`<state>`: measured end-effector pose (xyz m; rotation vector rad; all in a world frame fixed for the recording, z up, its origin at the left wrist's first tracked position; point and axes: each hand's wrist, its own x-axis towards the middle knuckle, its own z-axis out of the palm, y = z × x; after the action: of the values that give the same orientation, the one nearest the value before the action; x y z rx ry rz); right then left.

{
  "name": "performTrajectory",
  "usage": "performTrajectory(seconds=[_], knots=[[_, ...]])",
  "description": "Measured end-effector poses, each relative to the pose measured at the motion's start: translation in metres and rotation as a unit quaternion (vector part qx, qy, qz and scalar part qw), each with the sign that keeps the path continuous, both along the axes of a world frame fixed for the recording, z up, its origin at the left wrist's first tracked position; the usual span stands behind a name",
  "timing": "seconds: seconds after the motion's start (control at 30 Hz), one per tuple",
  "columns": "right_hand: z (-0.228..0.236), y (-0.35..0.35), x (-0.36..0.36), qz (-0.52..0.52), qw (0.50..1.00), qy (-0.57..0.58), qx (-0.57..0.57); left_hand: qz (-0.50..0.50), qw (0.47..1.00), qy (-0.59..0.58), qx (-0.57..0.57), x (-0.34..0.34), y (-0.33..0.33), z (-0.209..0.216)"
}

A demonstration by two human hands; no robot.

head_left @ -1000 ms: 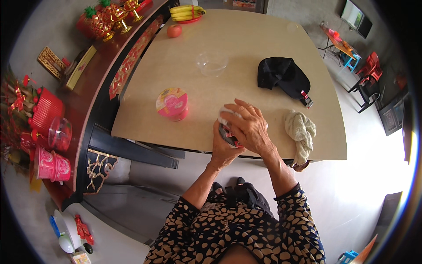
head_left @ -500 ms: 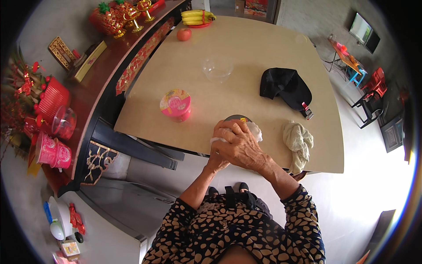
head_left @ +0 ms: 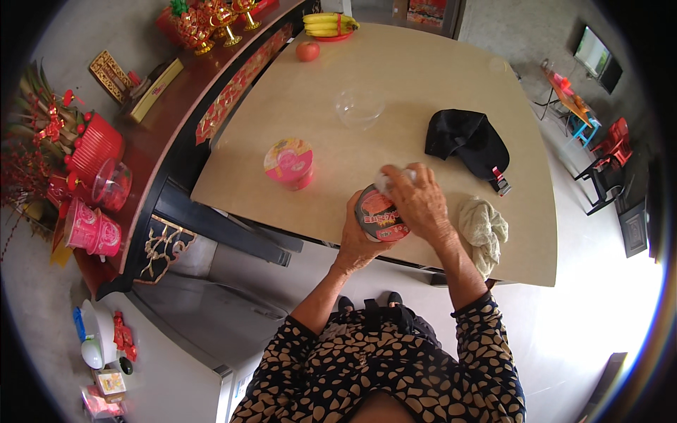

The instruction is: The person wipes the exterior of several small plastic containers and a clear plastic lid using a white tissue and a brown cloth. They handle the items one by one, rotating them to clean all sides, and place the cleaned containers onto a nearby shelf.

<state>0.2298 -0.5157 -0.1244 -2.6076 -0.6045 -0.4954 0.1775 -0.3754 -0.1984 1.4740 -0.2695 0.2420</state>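
Observation:
My left hand [head_left: 357, 244] is wrapped round the near left side of a dark instant noodle cup [head_left: 379, 211] with a black and red lid. The cup is held up over the table's near edge, its lid facing me. In my right hand [head_left: 423, 206] a white crumpled tissue [head_left: 386, 178] is pinched against the cup's far rim; the fingers partly cover it. To the left stands a pink and yellow paper tub [head_left: 290, 163]. A clear plastic bowl [head_left: 360, 109] sits farther back.
On the beige table [head_left: 409, 63] lie a black cap [head_left: 469, 144] and a crumpled pale cloth [head_left: 483, 229] at the right. Bananas [head_left: 328, 25] on a red plate and an apple [head_left: 307, 51] are at the far left. A dark red altar cabinet [head_left: 161, 106] borders the left side.
My hands, clasped together over the cup before, have drawn apart. The cup now shows its lid, and the right hand has moved to its far right side with the tissue.

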Motion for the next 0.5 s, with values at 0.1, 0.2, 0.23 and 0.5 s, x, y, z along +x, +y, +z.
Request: performTrajectory(seconds=[0.1, 0.2, 0.23, 0.5], knots=[[0.019, -0.024, -0.001, -0.099, 0.994, 0.034, -0.037, 0.007, 1.0, 0.005, 0.008, 0.001, 0.002, -0.003], [0.03, -0.033, -0.014, -0.055, 0.998, 0.017, -0.028, 0.008, 0.999, -0.029, 0.026, 0.002, 0.002, 0.001], [0.031, -0.031, -0.019, -0.031, 0.999, 0.02, -0.022, 0.008, 0.999, -0.034, 0.017, 0.003, 0.001, 0.0], [0.022, 0.027, -0.037, 0.159, 0.957, 0.03, 0.242, 0.048, 0.995, -0.054, 0.073, 0.0, 0.002, 0.01]])
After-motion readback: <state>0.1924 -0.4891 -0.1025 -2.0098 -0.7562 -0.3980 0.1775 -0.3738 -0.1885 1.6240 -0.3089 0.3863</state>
